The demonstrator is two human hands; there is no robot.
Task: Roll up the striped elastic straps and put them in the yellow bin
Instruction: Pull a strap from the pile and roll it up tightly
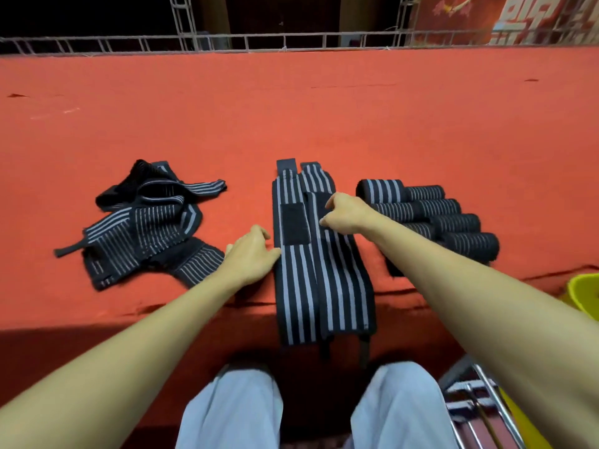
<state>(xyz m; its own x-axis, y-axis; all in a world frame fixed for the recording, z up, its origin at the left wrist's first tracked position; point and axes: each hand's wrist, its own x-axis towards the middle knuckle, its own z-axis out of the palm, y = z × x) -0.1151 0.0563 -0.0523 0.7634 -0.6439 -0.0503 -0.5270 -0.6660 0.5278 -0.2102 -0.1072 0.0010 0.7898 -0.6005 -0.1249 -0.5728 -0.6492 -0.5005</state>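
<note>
While several rolled straps [431, 218] already lie packed side by side on the right of the red table cover [291, 108], none can be seen in the yellow bin [585, 296]. Only a sliver of the bin shows at the right edge, below the table, and its inside is hidden. The rolling looks roughly half done and the binning not yet begun, as far as can be told. A heap of loose straps [142, 228] waits on the left, tangled and unrolled. In the middle two flat straps [291, 280] lie lengthwise, touching, with their near ends hanging over the table edge. The left hand [252, 254] rests relaxed on the cover, its thumb touching the edge of the pair. The right hand [343, 210] curls its fingers down on the right strap [343, 280] and seems to pinch it near the dark fastening patch, likely to begin a roll. As for writing, a red banner [505, 21] at the top right bears large pale characters, cut off and unreadable; the straps show no legible label
</note>
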